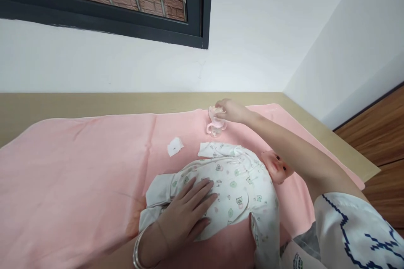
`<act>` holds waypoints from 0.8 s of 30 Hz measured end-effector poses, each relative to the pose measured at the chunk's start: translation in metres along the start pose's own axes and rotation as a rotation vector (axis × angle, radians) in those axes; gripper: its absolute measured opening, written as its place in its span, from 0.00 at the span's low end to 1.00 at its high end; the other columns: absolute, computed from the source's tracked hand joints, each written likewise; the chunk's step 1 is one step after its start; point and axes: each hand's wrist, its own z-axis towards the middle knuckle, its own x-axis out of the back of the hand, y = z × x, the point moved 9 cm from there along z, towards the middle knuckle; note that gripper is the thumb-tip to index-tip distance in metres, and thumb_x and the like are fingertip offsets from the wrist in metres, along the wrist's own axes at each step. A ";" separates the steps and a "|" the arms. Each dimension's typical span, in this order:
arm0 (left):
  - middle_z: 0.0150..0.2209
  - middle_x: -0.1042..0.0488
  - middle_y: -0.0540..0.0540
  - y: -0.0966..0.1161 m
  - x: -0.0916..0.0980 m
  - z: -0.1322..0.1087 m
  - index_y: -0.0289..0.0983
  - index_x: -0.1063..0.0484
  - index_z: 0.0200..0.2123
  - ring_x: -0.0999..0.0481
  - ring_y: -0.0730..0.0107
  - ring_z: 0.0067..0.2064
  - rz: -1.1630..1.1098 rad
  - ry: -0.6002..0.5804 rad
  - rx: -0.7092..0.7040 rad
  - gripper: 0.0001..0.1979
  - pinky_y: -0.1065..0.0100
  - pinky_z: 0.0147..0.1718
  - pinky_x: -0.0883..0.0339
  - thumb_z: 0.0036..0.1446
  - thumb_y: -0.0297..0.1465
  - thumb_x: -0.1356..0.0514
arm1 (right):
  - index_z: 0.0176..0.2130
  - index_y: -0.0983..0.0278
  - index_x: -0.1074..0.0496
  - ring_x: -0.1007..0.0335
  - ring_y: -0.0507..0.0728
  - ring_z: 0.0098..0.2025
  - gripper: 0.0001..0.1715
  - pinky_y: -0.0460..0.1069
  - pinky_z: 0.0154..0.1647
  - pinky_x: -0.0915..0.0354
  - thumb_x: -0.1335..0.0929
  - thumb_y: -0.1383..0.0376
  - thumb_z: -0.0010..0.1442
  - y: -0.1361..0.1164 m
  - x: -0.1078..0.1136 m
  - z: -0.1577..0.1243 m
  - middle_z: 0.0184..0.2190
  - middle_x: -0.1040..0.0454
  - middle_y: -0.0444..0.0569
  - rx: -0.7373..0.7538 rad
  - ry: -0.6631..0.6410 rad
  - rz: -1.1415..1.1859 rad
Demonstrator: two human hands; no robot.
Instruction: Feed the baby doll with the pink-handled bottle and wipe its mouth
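Head view: our right hand reached to the clear, pink-handled baby bottle, its fingers bent over the bottle's far end and touching it from the right. We could not tell whether that grasp was firm or loose. The bottle sat on the pink mat, just beyond the far sleeve of the baby doll and apart from it. Its long axis ran roughly from us toward the wall, across the line of the doll's body; whether it stood or leaned we could not say.

The doll lay crosswise before us, head to the right, legs to the left. Our left hand rested palm down on the lower part of its printed outfit, fingers spread, well apart from the bottle, so the right was clearly the nearer hand. Our right forearm passed beside the doll's head, and a small white piece lay left of the bottle.
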 end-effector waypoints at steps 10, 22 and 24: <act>0.66 0.36 0.41 -0.004 -0.005 0.000 0.40 0.39 0.64 0.41 0.52 0.69 -0.130 -0.102 0.049 0.27 0.40 0.66 0.44 0.62 0.28 0.41 | 0.50 0.64 0.27 0.28 0.57 0.45 0.21 0.46 0.36 0.42 0.31 0.62 0.57 0.005 -0.043 0.016 0.46 0.25 0.51 -0.078 -0.208 -0.115; 0.66 0.36 0.43 -0.017 0.003 0.010 0.43 0.37 0.63 0.39 0.52 0.68 -0.349 -0.294 0.097 0.28 0.41 0.66 0.45 0.59 0.28 0.39 | 0.43 0.64 0.25 0.29 0.57 0.43 0.22 0.45 0.30 0.44 0.25 0.64 0.45 -0.004 -0.060 0.014 0.42 0.24 0.49 -0.054 -0.367 -0.214; 0.64 0.34 0.42 -0.019 0.005 0.014 0.42 0.35 0.61 0.37 0.52 0.67 -0.344 -0.284 0.095 0.26 0.41 0.66 0.44 0.60 0.26 0.41 | 0.43 0.64 0.25 0.29 0.57 0.42 0.21 0.45 0.29 0.45 0.27 0.66 0.47 -0.005 -0.056 0.010 0.43 0.24 0.50 -0.057 -0.357 -0.228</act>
